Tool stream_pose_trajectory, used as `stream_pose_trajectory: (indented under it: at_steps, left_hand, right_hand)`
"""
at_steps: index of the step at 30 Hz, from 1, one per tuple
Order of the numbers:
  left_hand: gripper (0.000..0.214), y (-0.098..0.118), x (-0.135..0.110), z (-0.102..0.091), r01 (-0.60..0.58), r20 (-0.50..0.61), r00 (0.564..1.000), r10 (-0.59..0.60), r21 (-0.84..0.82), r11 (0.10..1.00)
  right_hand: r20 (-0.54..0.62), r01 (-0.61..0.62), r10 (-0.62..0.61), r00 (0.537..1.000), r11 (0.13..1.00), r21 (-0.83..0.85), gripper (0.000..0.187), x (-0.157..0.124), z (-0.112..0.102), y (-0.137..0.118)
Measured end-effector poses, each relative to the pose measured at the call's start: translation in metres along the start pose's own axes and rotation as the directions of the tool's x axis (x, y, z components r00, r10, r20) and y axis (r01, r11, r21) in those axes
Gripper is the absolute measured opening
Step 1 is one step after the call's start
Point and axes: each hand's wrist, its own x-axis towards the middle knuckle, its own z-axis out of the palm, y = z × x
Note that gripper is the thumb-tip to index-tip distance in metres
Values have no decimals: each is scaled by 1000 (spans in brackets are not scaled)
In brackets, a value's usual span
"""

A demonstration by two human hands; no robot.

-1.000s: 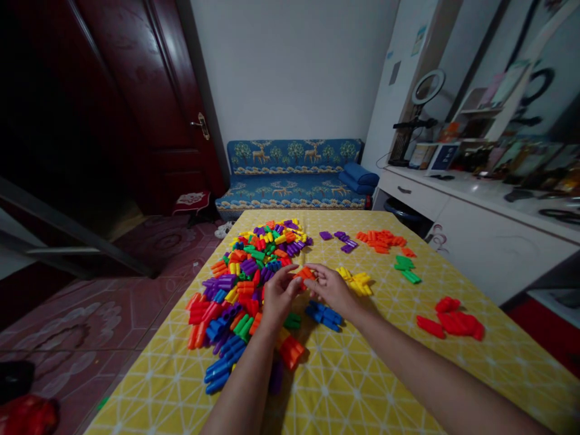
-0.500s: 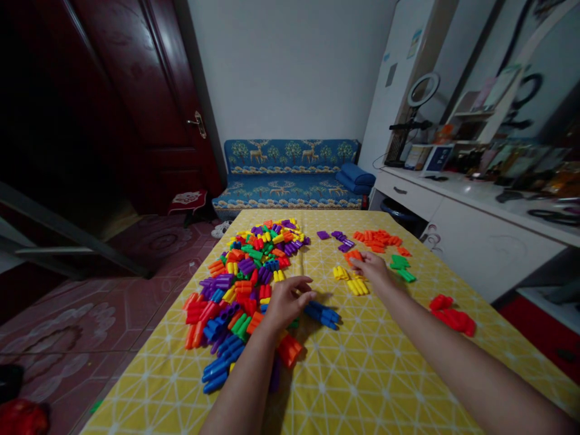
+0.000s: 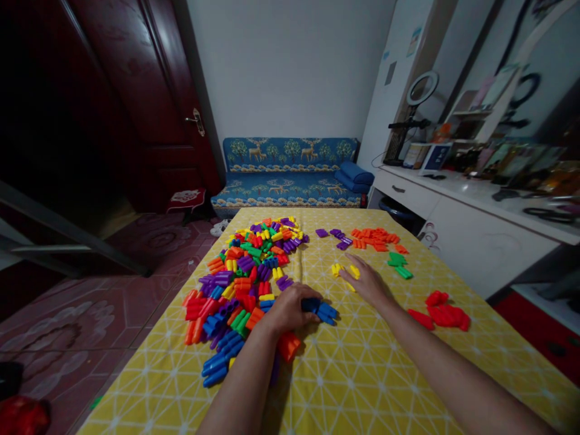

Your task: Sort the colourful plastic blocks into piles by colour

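A big mixed heap of coloured plastic blocks [image 3: 244,278] covers the left part of the yellow tablecloth [image 3: 362,374]. My left hand [image 3: 287,309] rests at the heap's right edge. Its fingers are curled round a blue block from the small blue group [image 3: 322,310]. My right hand [image 3: 368,281] lies flat with fingers stretched out over the yellow blocks [image 3: 338,269] and holds nothing. Sorted groups lie beyond it: purple [image 3: 338,235], orange [image 3: 375,237], green [image 3: 397,264] and red [image 3: 438,308].
A blue patterned sofa [image 3: 290,172] stands past the table's far end. A white counter [image 3: 475,205] with a ring light [image 3: 419,90] and clutter runs along the right. A dark wooden door [image 3: 149,103] is at the left, with tiled floor beside the table.
My right hand carried an orange block over to the orange group, then came back empty to the yellow blocks. My left hand dropped to the blue blocks and curled shut.
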Motion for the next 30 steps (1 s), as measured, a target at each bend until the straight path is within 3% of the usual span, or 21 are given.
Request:
stream_pose_trajectory:
  at_steps: [2, 5, 11, 13, 16, 18, 21, 24, 27, 30]
  left_hand:
    - [42, -1, 0, 0, -13, 4, 1000, 13, -2, 1000]
    - [39, -2, -1, 1, -12, -19, 1000, 12, 8, 1000]
    - [31, 0, 1, 4, 62, -138, 988, -64, -16, 998]
    - [29, 1, 4, 3, 99, -204, 973, -112, -73, 992]
    - [31, 0, 7, 0, 144, -305, 933, -191, -170, 975]
    - [31, -1, 8, -1, 157, -344, 910, -232, -231, 960]
    - [34, -2, 6, -2, 170, -324, 901, -288, -345, 923]
    - [43, 2, 6, -2, 162, -238, 916, -323, -517, 840]
    - [56, 8, 6, -3, 147, -156, 936, -316, -643, 751]
    - [64, 11, 6, -3, 187, -62, 948, -311, -684, 706]
  right_hand:
    - [97, 162, -149, 984, 977, -137, 51, -7, 4, -12]
    - [179, 259, -225, 958, 946, -193, 37, -14, 5, -25]
    - [7, 198, -205, 979, 934, -298, 15, -44, 0, -57]
    - [46, 227, -223, 974, 943, -244, 18, -59, 1, -74]
    - [215, 244, -204, 955, 954, -177, 35, -79, 7, -97]
    - [268, 235, -187, 945, 958, -162, 39, -86, 12, -105]
    - [179, 139, -133, 975, 990, -24, 33, -88, 19, -104]
    - [75, -53, 31, 997, 949, 311, 25, -86, 25, -95]
    - [160, -247, 189, 969, 791, 559, 24, -85, 27, -88]
    - [293, -347, 200, 935, 678, 647, 33, -87, 29, -90]
